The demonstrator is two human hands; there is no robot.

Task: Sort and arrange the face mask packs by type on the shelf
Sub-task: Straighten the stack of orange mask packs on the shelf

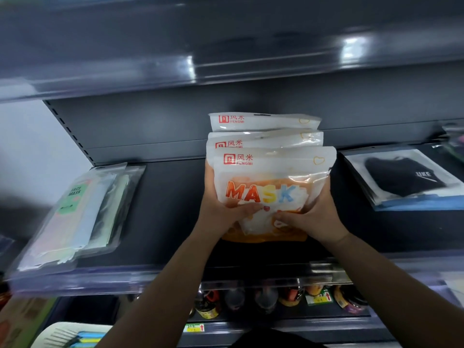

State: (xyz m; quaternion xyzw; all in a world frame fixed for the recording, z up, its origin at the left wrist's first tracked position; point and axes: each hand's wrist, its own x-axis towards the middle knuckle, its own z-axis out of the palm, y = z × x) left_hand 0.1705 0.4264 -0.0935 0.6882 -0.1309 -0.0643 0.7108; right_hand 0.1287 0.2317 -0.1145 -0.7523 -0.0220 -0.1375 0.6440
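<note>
Three white-and-orange FENGMI "MASK" packs (271, 177) stand overlapped, one behind another, in the middle of the dark shelf (165, 222). My left hand (221, 207) grips their left side, fingers across the front pack. On the right side my right hand (308, 217) holds the same stack, fingers on its lower front. At the shelf's left lies a slanted pile of pastel "FACE MASK" packs (77, 212). Clear packs holding a black mask (404, 179) lie at the right, on top of a blue pack.
An upper shelf (226, 66) overhangs close above the packs. Below the clear front rail (125, 277), a lower shelf holds several bottles (266, 300) with price tags. A light basket (67, 335) with coloured items sits at bottom left. More packs show at the far right edge (454, 141).
</note>
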